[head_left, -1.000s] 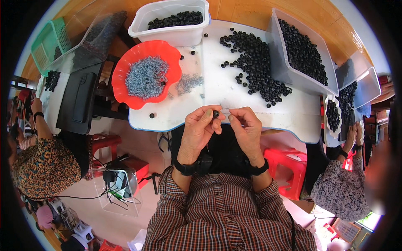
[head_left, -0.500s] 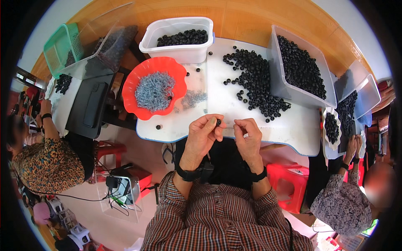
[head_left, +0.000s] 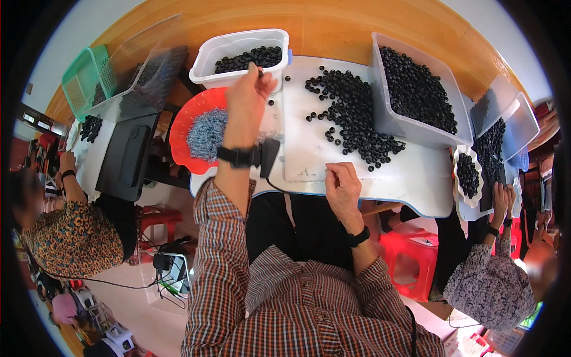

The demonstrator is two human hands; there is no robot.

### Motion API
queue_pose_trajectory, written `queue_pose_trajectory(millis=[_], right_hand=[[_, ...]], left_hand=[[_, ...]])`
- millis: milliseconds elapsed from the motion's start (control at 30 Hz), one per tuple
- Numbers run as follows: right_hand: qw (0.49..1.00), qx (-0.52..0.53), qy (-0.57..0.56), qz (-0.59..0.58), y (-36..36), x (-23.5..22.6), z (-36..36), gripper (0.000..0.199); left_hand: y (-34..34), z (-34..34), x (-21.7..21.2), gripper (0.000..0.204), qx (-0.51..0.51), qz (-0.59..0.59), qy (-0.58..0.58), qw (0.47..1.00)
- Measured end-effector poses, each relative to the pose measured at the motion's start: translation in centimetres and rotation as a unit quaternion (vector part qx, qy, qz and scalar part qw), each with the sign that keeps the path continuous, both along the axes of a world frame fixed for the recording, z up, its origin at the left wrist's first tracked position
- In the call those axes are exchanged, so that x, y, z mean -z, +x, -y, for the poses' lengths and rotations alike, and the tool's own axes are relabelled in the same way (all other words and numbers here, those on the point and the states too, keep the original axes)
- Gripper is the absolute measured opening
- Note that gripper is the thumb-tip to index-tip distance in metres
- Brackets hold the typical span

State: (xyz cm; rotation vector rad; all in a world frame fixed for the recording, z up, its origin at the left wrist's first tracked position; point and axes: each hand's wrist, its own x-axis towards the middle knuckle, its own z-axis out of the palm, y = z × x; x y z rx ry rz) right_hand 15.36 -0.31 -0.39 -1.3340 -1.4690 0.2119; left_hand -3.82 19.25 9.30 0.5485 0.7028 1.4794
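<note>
My left hand point(head_left: 247, 92) reaches out over the front of the white tub point(head_left: 195, 76), its fingertips closed on a small black bead-like part point(head_left: 260, 74). More of these black round parts point(head_left: 253, 58) lie inside that tub. Beneath my left forearm is a red scalloped bowl point(head_left: 178, 143) of small clear-grey pieces point(head_left: 205, 134), partly covered by the arm. My right hand point(head_left: 344, 189) rests at the table's near edge, thumb and fingers curled together; whatever they may hold is too small to make out.
A loose pile of black parts point(head_left: 351, 110) spreads on the white table point(head_left: 303, 152), beside a clear bin point(head_left: 410, 128) full of them. Co-workers sit at both sides, one person's hands point(head_left: 502, 199) at the right. A red stool point(head_left: 410, 262) stands below the table.
My left hand has moved from the table's near edge, forward and left to the white tub, carrying the black part. My right hand has shifted slightly and its fingers have curled in.
</note>
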Motion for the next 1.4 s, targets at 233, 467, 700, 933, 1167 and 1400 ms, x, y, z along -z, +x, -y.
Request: queue_pose_trajectory(millis=[233, 467, 700, 933, 1167, 1400], right_hand=[[1.0, 0.0, -0.005, -0.008, 0.0, -0.4, 0.1, 0.017], [0.999, 0.016, -0.028, -0.018, 0.4, -0.4, 0.2, 0.016], [0.997, 0.021, -0.046, -0.059, 0.3, -0.5, 0.3, 0.012], [0.998, 0.015, -0.026, -0.055, 0.6, -0.9, 0.2, 0.016], [0.998, 0.013, -0.021, -0.058, 0.8, -0.8, 0.1, 0.017], [0.996, 0.013, -0.027, -0.088, 0.4, -0.8, 0.1, 0.021]], left_hand=[[1.3, -1.0, -1.5, 0.019, -0.05, 0.009, -0.037, 0.998], [6.2, 9.5, 5.8, 0.019, 0.126, -0.419, 0.025, 0.899], [8.0, 12.5, 7.7, 0.019, 0.017, -0.693, 0.202, 0.692], [8.6, 12.9, 7.9, 0.011, 0.005, -0.734, 0.231, 0.638], [8.4, 13.9, 8.0, 0.012, -0.011, -0.728, 0.281, 0.626], [8.5, 15.2, 8.8, 0.007, -0.004, -0.642, 0.261, 0.721]])
